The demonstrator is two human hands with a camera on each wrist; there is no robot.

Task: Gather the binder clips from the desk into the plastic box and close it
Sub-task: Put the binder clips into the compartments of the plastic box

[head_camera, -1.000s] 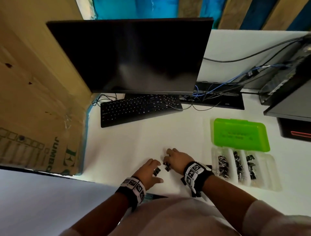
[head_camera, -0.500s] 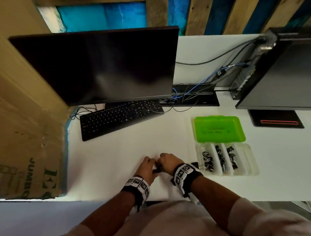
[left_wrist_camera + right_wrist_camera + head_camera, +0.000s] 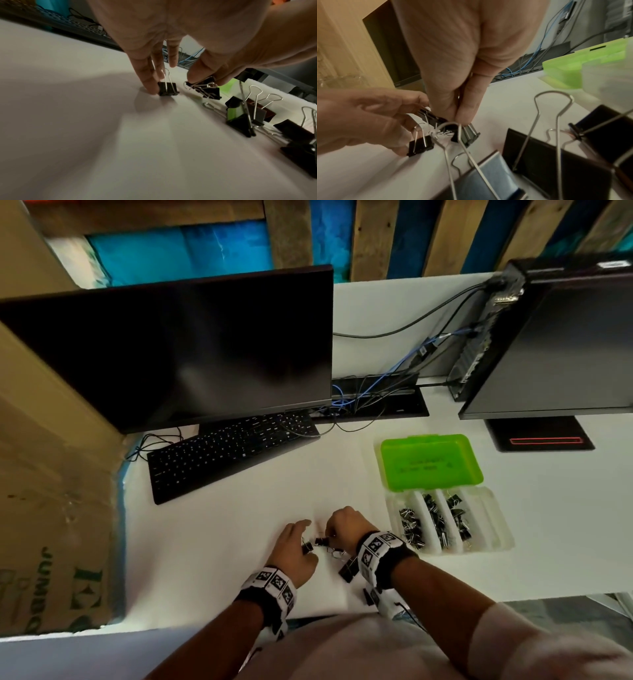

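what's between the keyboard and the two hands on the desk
Nothing: in the head view the white desk is bare from the keyboard to the left hand and right hand.

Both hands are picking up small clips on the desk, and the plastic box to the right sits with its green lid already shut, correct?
Not quite. The green lid is folded open behind the plastic box, and the clips in its compartments show, as the head view has it. The rest holds: the left hand and right hand are picking up small clips on the desk.

The right wrist band hides part of a large clip [image 3: 349,568] at lower center; clips in the box [image 3: 493,546] are too small to count.
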